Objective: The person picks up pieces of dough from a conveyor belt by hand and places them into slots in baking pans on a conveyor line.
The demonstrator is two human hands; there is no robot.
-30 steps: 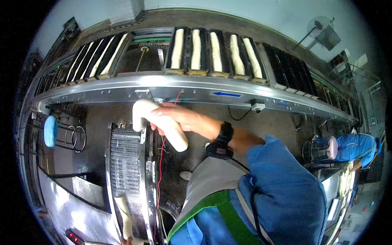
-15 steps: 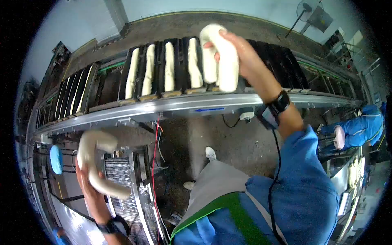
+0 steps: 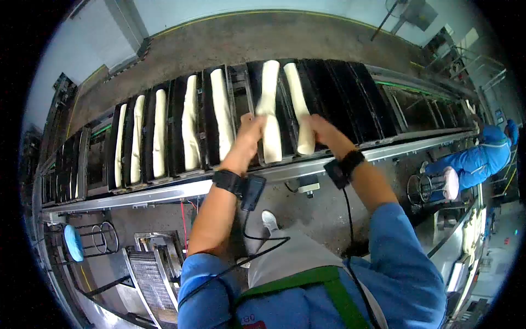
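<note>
Containers, left to right:
- 9 o'clock: black pan set (image 3: 66,176), narrow pale strips within.
- 10 o'clock: long black baking pans (image 3: 175,131), five dough strips (image 3: 189,129), one per channel.
- 12 o'clock: pan set under the hands (image 3: 342,98), first dough strip (image 3: 269,90) lengthwise at its leftmost channel; left hand (image 3: 249,136) curved against the strip's left side, blurred; cannot tell whether the grip is clenched on it.
- 1 o'clock: second dough strip (image 3: 296,93), next channel; right hand (image 3: 327,133) at its right side, near end; grip likewise cannot be told.
- 2 o'clock: same set, further black channels.

Edges and room, left to right: steel front rail (image 3: 186,190), 8 to 3 o'clock, along the pans' near ends; slim gap between the two larger sets, 11 o'clock; floor (image 3: 318,219) below the rail, 5 o'clock.
</note>
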